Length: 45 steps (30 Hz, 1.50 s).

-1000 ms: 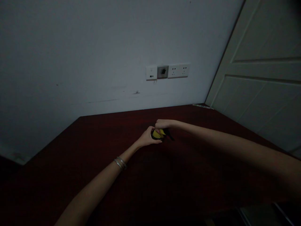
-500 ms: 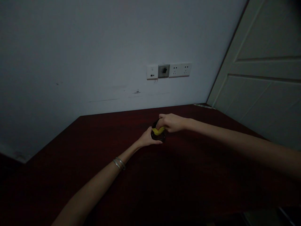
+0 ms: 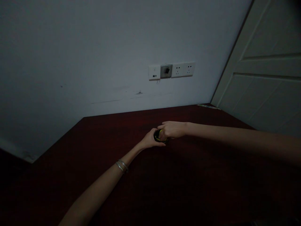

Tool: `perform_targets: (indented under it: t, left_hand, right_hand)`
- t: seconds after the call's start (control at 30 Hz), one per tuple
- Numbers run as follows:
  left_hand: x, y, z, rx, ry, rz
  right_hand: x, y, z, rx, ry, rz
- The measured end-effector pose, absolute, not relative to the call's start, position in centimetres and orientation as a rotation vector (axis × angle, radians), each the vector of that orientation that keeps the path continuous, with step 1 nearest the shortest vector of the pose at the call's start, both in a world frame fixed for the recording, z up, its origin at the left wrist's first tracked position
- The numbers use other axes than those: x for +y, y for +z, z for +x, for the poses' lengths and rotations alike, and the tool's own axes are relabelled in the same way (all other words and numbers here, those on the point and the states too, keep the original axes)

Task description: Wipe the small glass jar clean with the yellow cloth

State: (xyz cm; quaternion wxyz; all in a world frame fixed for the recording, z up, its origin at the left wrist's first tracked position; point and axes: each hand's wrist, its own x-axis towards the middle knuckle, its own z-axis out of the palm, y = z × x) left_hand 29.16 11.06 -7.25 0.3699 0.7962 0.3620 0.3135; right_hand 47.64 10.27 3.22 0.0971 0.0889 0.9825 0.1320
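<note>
A small dark round bowl-like container (image 3: 155,137) with a shiny rim is on the dark red table, its open side facing up toward me. My left hand (image 3: 150,139) is wrapped around its left side, thumb along the near edge. My right hand (image 3: 172,129) is closed, fingers dipping into the container from the right. Pinched in those fingers is a yellow sponge or cloth (image 3: 161,131); only slivers of it show and I cannot tell which. Both hands hide much of the container.
The dark red tabletop (image 3: 117,125) reaches back to a pale wall (image 3: 70,56). A row of sockets and a switch (image 3: 171,71) sits low on that wall. At right stands a white panelled door (image 3: 265,81). A thin strip (image 3: 208,106) lies at the table's back right corner.
My right hand has moved down, pushing the yellow piece deeper into the container, so less of it shows. My left hand keeps its hold. The view has shifted slightly.
</note>
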Motion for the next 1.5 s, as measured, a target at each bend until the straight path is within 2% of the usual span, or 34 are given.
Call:
perform_targets:
  t: [0.17, 0.47, 0.8, 1.13, 1.33, 1.5]
  left_hand:
    - [10.9, -6.8, 29.3, 0.989, 0.770, 2.079]
    - [10.6, -6.6, 29.3, 0.959, 0.782, 2.102]
    - [10.8, -7.3, 29.5, 0.953, 0.841, 2.104]
    - [10.4, -6.7, 29.4, 0.972, 0.759, 2.116]
    - [10.3, -6.7, 29.3, 0.918, 0.834, 2.077]
    - [10.1, -6.6, 29.3, 1.003, 0.776, 2.080]
  right_hand:
    - [9.9, 2.6, 48.2, 2.883, 0.347, 0.355]
    - [8.8, 3.2, 45.1, 2.708, 0.015, 0.972]
    - [9.8, 4.8, 44.1, 2.522, -0.606, 1.350]
    - [9.9, 4.2, 45.7, 2.445, -1.156, 1.707]
    - [10.3, 5.4, 49.1, 2.453, -1.560, 1.892]
    - [9.5, 4.4, 52.0, 2.349, -2.327, 2.090]
